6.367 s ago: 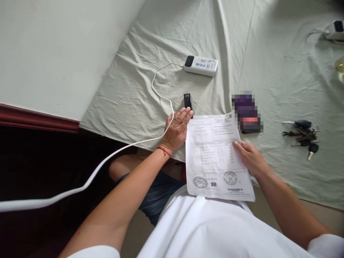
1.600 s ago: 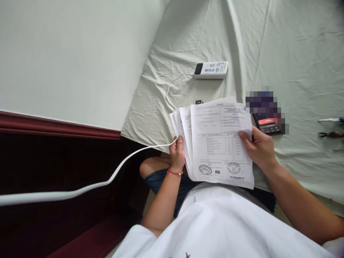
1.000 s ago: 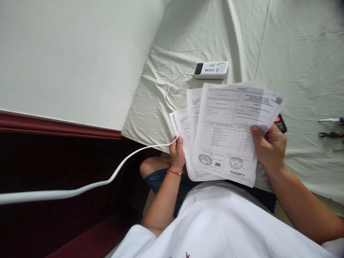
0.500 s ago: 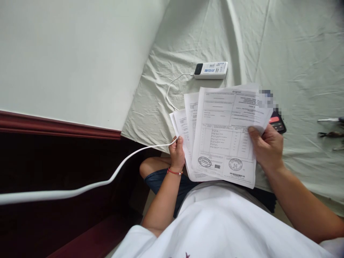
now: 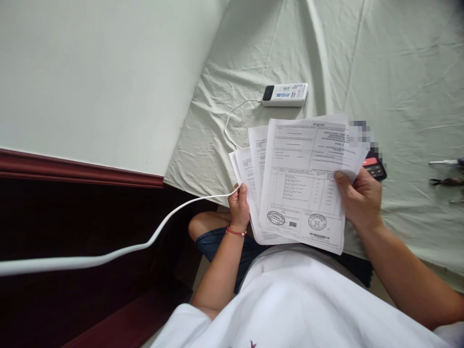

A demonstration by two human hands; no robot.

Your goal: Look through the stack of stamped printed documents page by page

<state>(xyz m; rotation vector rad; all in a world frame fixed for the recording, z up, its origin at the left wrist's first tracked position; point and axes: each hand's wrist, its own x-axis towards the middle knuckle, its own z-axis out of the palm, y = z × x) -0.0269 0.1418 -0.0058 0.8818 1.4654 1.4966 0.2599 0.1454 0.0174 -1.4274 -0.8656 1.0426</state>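
Note:
Several printed paper sheets point(image 5: 300, 188) are fanned out above my lap, the top one bearing a table and two oval stamps. My left hand point(image 5: 239, 205) pinches the left edge of the rear sheets, its thumb on top. A white cable point(image 5: 195, 199) runs past the fingers of that hand; whether they grip it too I cannot tell. On the other side, my right hand point(image 5: 362, 195) is closed on the right edge of the sheets, thumb over the front page. Behind the papers a dark device with a red band point(image 5: 375, 166) is partly hidden.
A white power bank point(image 5: 285, 95) with a thin cable plugged in lies on the pale green cloth point(image 5: 406, 96). At the far right are small pointed items point(image 5: 447, 181), cut off by the frame. A dark red wooden edge point(image 5: 79, 169) borders the white surface at left.

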